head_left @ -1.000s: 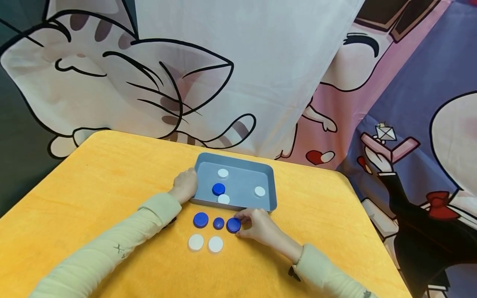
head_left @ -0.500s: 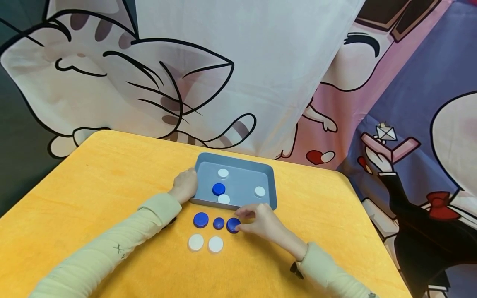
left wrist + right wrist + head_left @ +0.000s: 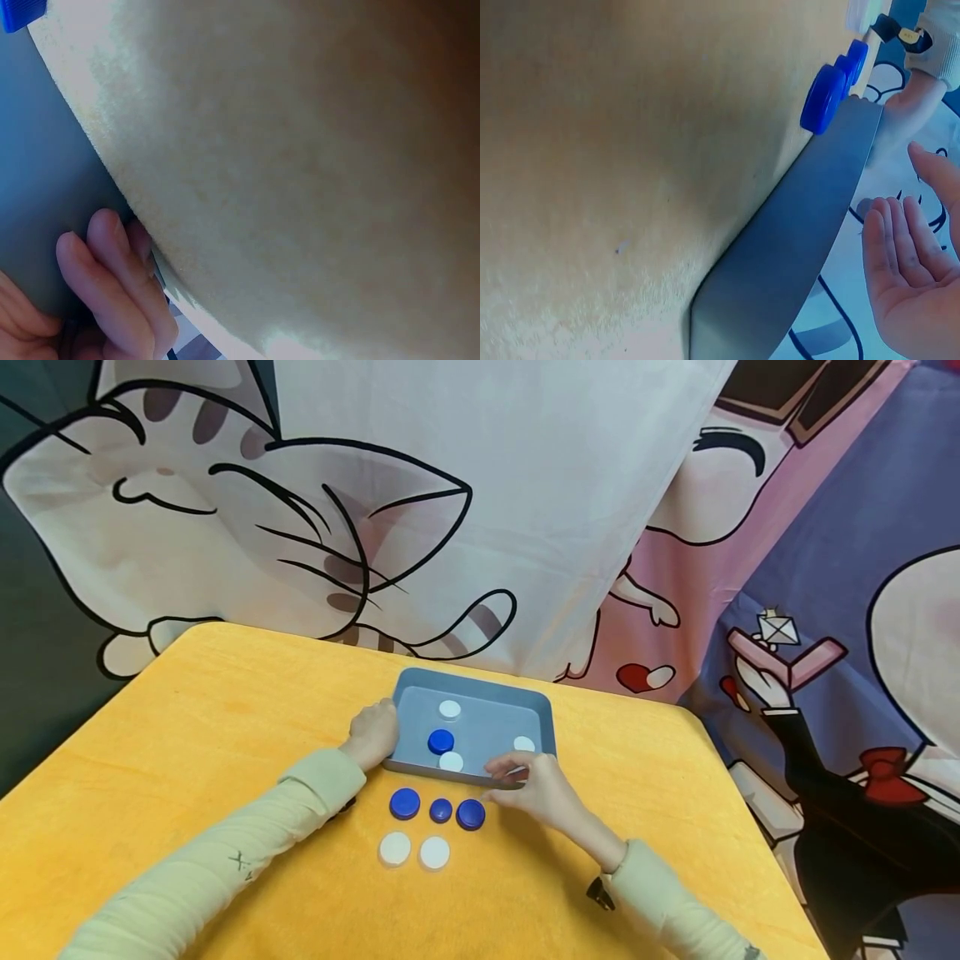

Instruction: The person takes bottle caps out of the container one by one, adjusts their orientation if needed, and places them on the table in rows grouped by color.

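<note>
My left hand [image 3: 372, 732] grips the left wall of a shallow blue-grey tray [image 3: 487, 722]; its fingers [image 3: 112, 277] curl at the wall in the left wrist view. My right hand [image 3: 542, 789] hovers over the tray's near right edge, thumb and fingers apart, holding nothing. Just left of it on the table, a large blue bottle cap [image 3: 471, 814] ends a row with a small blue cap [image 3: 440, 811] and another large blue cap [image 3: 405, 803]. Two white caps [image 3: 394, 848] lie nearer me. Inside the tray are a blue cap [image 3: 441, 741] and three white caps [image 3: 450, 709].
A yellow cloth [image 3: 247, 710] covers the table. Behind it hangs a curtain [image 3: 540, 502] printed with cartoon figures. The tray's near wall [image 3: 795, 217] stands between the table caps and those inside.
My right hand has let go of the right-hand large blue cap and moved up and right to the tray edge. The cap stays in the row. My left hand has not moved.
</note>
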Available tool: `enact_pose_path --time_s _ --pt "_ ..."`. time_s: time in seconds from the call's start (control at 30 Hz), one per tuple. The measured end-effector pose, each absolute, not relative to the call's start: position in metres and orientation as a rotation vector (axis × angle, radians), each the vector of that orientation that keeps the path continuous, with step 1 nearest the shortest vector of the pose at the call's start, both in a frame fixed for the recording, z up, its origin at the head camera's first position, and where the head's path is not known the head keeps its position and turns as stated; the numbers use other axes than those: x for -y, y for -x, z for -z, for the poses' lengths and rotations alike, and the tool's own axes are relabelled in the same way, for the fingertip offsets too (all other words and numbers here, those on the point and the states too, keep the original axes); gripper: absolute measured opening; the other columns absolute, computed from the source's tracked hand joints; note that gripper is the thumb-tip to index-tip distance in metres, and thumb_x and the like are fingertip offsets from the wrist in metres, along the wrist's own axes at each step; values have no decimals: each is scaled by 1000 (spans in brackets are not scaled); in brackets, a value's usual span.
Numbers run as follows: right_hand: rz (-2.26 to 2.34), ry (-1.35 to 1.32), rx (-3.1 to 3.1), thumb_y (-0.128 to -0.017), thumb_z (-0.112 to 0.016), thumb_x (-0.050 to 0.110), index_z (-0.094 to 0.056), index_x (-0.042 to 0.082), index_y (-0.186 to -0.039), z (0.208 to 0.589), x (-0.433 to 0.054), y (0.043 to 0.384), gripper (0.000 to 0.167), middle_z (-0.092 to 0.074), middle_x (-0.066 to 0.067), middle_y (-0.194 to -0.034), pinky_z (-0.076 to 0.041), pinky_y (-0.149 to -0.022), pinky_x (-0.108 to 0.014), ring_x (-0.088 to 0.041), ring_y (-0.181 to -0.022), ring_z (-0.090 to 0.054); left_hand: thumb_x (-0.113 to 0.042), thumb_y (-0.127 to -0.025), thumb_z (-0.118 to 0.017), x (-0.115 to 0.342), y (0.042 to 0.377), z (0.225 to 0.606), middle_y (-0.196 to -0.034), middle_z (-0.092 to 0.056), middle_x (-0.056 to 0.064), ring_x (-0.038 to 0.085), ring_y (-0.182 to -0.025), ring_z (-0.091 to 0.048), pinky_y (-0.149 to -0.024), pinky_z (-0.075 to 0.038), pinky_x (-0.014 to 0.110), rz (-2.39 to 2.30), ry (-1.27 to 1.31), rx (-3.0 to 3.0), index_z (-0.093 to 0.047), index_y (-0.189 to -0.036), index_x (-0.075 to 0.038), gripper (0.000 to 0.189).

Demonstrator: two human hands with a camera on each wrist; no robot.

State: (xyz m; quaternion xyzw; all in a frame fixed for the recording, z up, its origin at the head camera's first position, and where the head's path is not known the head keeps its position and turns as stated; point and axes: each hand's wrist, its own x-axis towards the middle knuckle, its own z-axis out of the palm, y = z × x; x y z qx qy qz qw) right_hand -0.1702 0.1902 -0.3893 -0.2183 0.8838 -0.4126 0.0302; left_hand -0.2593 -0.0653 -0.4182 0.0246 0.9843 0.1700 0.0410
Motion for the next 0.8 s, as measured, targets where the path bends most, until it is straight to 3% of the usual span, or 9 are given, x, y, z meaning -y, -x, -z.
enact_pose_path --time_s 0.2,0.8 --pt "1277 634 -2733 -74 -83 18 -70 -1 -104 384 -197 182 38 -72 -17 -101 -56 -82 -33 -29 -89 -68 -5 -99 -42 66 259 419 -89 -63 24 35 -81 -67 -64 -57 43 -523 -81 -3022 -54 -100 11 20" --pt "1191 460 -2872 -74 -83 17 -67 -1 -113 391 -221 217 46 -69 -17 -111 -53 -90 -44 -33 -104 -66 -6 -99 -41 65 259 419 -88 -63 23 35 -80 -67 -64 -57 43 -531 -77 -3023 -55 -101 10 21"
